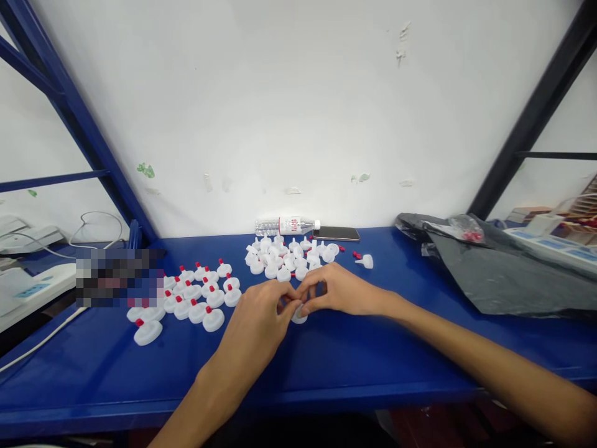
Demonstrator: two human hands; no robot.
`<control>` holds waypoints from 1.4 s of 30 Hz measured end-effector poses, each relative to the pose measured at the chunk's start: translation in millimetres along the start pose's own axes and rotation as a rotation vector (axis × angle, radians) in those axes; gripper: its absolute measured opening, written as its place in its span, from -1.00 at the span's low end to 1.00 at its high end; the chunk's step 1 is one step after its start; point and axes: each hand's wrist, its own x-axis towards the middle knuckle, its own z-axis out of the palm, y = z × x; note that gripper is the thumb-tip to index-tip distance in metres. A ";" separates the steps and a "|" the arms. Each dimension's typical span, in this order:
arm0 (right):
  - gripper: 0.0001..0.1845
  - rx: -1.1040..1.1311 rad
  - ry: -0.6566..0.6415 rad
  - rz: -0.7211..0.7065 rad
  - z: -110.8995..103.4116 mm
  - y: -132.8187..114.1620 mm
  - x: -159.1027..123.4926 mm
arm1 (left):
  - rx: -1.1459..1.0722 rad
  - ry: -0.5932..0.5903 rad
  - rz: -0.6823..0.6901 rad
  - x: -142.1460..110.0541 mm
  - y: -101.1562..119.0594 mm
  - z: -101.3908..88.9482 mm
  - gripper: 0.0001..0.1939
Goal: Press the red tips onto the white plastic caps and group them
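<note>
White cap, one, low between left hand and right hand; I pinch it with both, my fingers hiding its top. About eighteen red-tipped caps at left, some blurred. Plain caps heaped beyond hands, uncountable. One bottle, one phone behind heap; dark bag at right. Bottle's red lettering too small to read.

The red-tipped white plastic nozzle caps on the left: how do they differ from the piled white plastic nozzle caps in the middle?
The red-tipped white plastic nozzle caps carry small red tips; the piled white plastic nozzle caps show bare white nozzles. The first are spread out, tips up; the second are heaped together, some tilted. Both rest on the blue tabletop.
</note>
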 end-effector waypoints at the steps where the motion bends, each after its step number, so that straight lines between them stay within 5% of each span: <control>1: -0.69 -0.011 0.005 -0.006 -6.6 -1.1 -1.0 | 0.018 -0.007 -0.006 0.7 0.0 -0.2 -0.82; 5: -0.77 -0.258 0.249 -0.006 -41.6 -5.2 -7.5 | 0.194 -0.034 -0.077 -2.0 -3.5 -12.2 -0.83; 9: -0.57 -0.785 0.569 0.310 -69.3 2.2 -15.3 | 0.389 -0.078 -0.168 -8.2 -16.8 -37.0 -0.84; 11: -0.50 -0.922 0.565 0.519 -76.4 12.2 -18.5 | 0.453 -0.089 -0.215 -10.1 -25.8 -48.3 -0.84; 13: -0.54 -0.927 0.419 0.664 -80.7 24.4 -21.1 | 0.499 -0.107 -0.263 -10.5 -34.0 -56.6 -0.85; 16: -0.70 -0.749 0.170 0.769 -86.0 39.2 -24.1 | 0.567 -0.136 -0.309 -9.3 -42.7 -62.6 -0.79; 19: -0.75 -0.544 0.118 0.737 -90.9 41.7 -25.7 | 0.602 -0.131 -0.315 -8.6 -47.5 -63.3 -0.71; 25: -0.70 -0.264 0.118 0.347 -81.8 18.7 -19.0 | 0.617 -0.017 -0.241 -12.1 -41.4 -57.8 -0.63; 29: -0.66 -0.021 0.070 0.155 -53.9 6.0 -10.2 | 0.322 0.072 -0.061 -10.7 -18.7 -36.7 -0.56; 32: -0.67 0.231 -0.016 0.152 -29.4 0.3 -5.9 | 0.033 0.027 0.043 -6.1 -2.8 -12.3 -0.43; 35: -0.62 0.479 -0.070 0.181 -11.0 -0.9 -3.6 | -0.097 0.035 0.069 -0.6 3.8 4.9 -0.58; 38: -0.59 0.603 -0.077 0.182 -2.5 3.7 -1.9 | -0.141 0.066 0.083 2.8 3.6 8.4 -0.73; 42: -0.57 0.663 -0.052 0.193 -0.8 8.1 -0.9 | -0.215 0.040 0.057 4.0 4.4 3.1 -0.63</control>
